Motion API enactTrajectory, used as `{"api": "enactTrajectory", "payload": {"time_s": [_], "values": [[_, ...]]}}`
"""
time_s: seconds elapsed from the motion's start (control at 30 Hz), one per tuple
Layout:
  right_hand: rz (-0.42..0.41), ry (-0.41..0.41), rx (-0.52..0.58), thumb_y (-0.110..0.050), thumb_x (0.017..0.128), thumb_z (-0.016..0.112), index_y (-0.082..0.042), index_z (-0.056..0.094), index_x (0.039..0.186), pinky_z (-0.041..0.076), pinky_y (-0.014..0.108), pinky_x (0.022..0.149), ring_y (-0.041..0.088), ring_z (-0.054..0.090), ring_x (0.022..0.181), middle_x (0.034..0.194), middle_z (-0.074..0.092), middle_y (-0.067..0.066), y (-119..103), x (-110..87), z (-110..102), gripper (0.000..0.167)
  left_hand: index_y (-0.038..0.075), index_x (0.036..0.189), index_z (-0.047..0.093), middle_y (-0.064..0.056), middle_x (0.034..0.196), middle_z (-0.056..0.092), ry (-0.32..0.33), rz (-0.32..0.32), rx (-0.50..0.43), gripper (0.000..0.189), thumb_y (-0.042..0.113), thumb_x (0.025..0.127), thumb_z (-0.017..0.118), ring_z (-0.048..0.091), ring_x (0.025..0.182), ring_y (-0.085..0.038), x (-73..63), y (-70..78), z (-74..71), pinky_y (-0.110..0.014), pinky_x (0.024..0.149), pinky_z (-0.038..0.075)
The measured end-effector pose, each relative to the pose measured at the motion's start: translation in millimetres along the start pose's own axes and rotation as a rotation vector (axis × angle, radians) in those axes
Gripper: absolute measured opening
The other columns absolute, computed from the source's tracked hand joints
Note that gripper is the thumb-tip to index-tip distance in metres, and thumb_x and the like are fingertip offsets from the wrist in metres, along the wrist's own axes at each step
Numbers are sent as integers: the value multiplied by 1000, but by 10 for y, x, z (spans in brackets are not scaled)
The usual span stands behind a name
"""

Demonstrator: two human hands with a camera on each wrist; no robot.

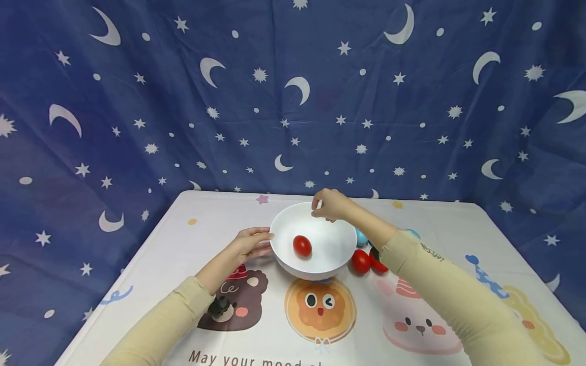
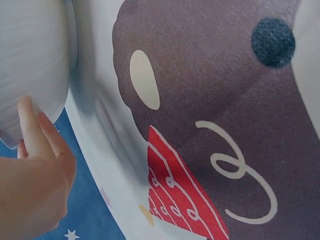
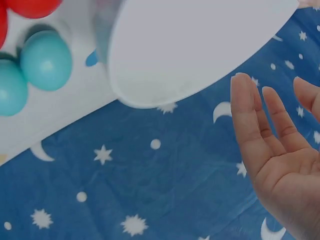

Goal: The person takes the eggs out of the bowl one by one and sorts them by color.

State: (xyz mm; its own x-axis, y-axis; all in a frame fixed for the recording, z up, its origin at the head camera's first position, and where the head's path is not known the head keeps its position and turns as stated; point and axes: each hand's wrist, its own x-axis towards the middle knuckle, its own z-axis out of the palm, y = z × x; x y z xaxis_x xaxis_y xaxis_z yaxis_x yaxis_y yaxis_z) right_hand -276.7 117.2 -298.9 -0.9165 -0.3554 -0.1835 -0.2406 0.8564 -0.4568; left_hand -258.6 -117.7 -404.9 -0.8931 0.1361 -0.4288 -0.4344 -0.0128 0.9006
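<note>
A white bowl (image 1: 293, 218) stands at the middle of the table, with one red egg (image 1: 302, 246) inside it. My left hand (image 1: 249, 243) holds the bowl at its left side, thumb at the rim; in the left wrist view my left fingers (image 2: 31, 127) lie along its outer wall. Over the bowl's far right rim is my right hand (image 1: 333, 204), holding nothing. In the right wrist view its fingers (image 3: 245, 115) are spread apart, just beyond the bowl's edge.
Right of the bowl lie a red egg (image 1: 360, 262) and another red item (image 1: 377, 260), partly behind my right sleeve (image 1: 439, 284). Blue-green eggs (image 3: 47, 61) are there too. A small black object (image 1: 218, 306) sits near my left forearm. A blue starry curtain (image 1: 293, 101) hangs behind the table.
</note>
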Motion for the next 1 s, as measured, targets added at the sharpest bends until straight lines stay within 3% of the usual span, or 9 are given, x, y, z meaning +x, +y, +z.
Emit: {"api": "enactTrajectory", "payload": {"time_s": [0.33, 0.63, 0.8, 1.0], "values": [[20, -67, 107, -12, 89, 62, -1, 65, 99, 63, 29, 65, 22, 65, 70, 91, 67, 18, -169, 280, 123, 15, -1, 132, 48, -8, 103, 62, -4, -5, -5, 46, 8, 89, 63, 66, 74, -11, 27, 0, 1, -28, 78, 61], [105, -143, 103, -12, 88, 62, -1, 66, 96, 63, 31, 65, 18, 61, 63, 82, 63, 12, -215, 514, 268, 14, 0, 132, 49, -10, 110, 61, -2, -15, -6, 46, 9, 89, 64, 66, 76, -11, 28, 8, 10, -28, 80, 61], [163, -242, 78, -13, 89, 61, -1, 65, 96, 63, 35, 73, 21, 61, 69, 90, 64, 16, -194, 592, 353, 14, 0, 131, 49, -10, 111, 60, -6, -10, -3, 46, 9, 89, 64, 66, 78, -12, 31, 4, 10, -29, 81, 61], [225, -334, 37, -16, 87, 64, 0, 64, 101, 61, 41, 84, 32, 65, 90, 106, 63, 21, -153, 633, 460, 21, 0, 130, 50, -8, 105, 60, 3, -12, 0, 43, 8, 89, 63, 65, 77, -12, 39, 5, -3, -28, 80, 61]]}}
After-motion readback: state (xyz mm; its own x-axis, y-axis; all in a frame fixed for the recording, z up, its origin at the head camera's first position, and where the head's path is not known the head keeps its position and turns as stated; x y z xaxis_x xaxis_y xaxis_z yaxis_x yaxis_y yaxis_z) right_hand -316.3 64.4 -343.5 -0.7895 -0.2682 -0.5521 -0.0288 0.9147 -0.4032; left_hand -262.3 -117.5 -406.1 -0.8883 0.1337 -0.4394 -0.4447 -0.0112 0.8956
